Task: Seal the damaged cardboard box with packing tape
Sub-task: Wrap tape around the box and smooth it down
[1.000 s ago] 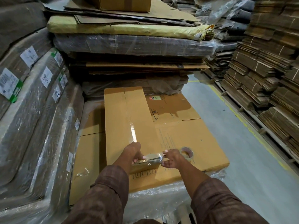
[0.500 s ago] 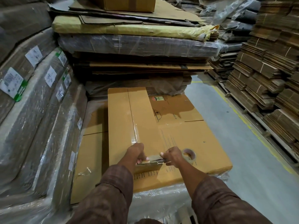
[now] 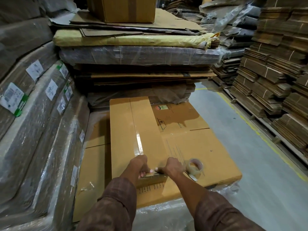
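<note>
Cardboard flap edge pinched by curled fingers (image 3: pixel 150 171) of left hand (image 3: pixel 140 166); right hand (image 3: pixel 173 167) clenched just beside it, pinching same edge, tape roll (image 3: pixel 195 167) at its wrist. Clear tape strip (image 3: pixel 139 144) stuck along seam above hands. Flattened cardboard box (image 3: pixel 191 147) lying on plastic-wrapped stack (image 3: pixel 166 212), wrapped bundles (image 3: pixel 41 130) left.

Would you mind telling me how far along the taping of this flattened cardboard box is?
Done: a shiny strip of clear tape already runs down the long seam of the flat tan cardboard box. In hand: the left hand and right hand grip the tape's near end at the box edge, and the clear packing tape roll sits by the right hand. Left: parting the tape from the roll and pressing the end down.
</note>
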The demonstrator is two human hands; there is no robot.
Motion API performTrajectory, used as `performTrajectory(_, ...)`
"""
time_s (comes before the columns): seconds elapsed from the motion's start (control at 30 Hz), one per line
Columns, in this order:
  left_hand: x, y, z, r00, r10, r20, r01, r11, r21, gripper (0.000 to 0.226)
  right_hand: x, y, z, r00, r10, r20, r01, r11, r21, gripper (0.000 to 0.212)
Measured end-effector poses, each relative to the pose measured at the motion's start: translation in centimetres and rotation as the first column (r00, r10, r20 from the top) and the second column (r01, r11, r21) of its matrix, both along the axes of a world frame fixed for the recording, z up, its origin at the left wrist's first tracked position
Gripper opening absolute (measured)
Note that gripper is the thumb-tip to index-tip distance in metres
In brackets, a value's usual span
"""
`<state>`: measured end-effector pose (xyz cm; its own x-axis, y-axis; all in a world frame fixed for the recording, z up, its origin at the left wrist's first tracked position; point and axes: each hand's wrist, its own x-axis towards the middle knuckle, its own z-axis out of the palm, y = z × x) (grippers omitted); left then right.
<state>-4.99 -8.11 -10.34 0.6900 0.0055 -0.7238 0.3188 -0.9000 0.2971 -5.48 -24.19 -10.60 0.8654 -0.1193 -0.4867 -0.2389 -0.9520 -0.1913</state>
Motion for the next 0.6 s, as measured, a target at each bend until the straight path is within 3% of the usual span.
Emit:
performTrajectory(0.27,-0.3,-0.1,-0.1,1.0,0.018,0.019,-0.017,1.0,-0.017,0.039,1.9,-1.4,-0.3,1.0,0.027,0.003,-0.027,1.0,0.008,0.024)
performTrajectory(0.37,-0.7,0.4,-0.1,0.999,0.011,0.032,-0.01,0.999,-0.031,0.039,2.8,-2.6,-0.7,0.984,-0.083,-0.157,0.114,0.973,0.2,0.012)
performTrajectory(0.47,-1.0,0.6,0.2,0.998,0.003,0.057,0.0,0.998,-0.057,0.039,1.9,-3.7,0.2,0.916,-0.19,-0.353,0.343,0.827,0.446,0.034)
performTrajectory(0.6,-1.5,0.2,0.4,0.984,-0.05,0.173,0.055,0.998,-0.028,0.058,0.3,-4.8,-0.5,0.87,-0.247,-0.427,0.466,0.694,0.548,0.041)
